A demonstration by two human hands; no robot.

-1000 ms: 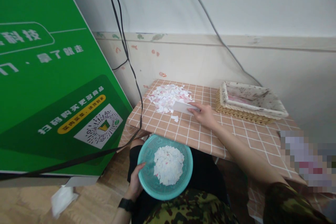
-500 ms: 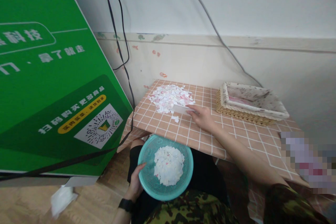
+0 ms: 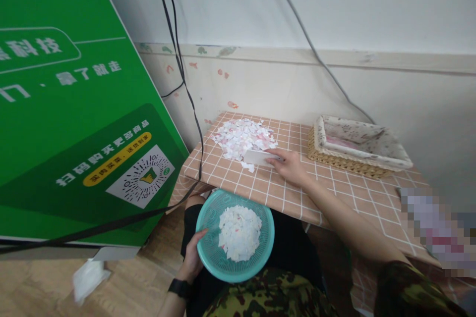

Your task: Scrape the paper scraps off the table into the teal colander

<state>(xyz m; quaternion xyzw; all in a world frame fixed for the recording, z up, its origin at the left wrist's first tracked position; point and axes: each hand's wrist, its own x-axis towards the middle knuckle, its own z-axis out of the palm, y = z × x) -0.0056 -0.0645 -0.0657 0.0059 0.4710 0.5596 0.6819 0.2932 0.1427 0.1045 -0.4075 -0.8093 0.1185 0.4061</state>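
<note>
My left hand (image 3: 194,252) grips the left rim of a round turquoise plastic basket (image 3: 208,270) on my lap, thumb over the edge. White paper scraps (image 3: 240,233) are heaped inside it. My right hand (image 3: 290,166) is closed on a flat white card (image 3: 256,157), held on edge just above the table. The card stands at the front of a spread pile of torn paper scraps (image 3: 241,136), mostly white with some pink. A few scraps (image 3: 248,166) lie at the card's near side.
A checked brown cloth covers the table (image 3: 297,203). A lined wicker basket (image 3: 349,163) stands at the back right. A large green printed panel (image 3: 74,158) rises on the left, with a black strap (image 3: 197,124) hanging before it. A white bag (image 3: 89,280) lies on the floor.
The card in my right hand has shifted slightly, and the loose scraps beside it have moved a little. The left hand still holds the turquoise basket. The view has tilted slightly.
</note>
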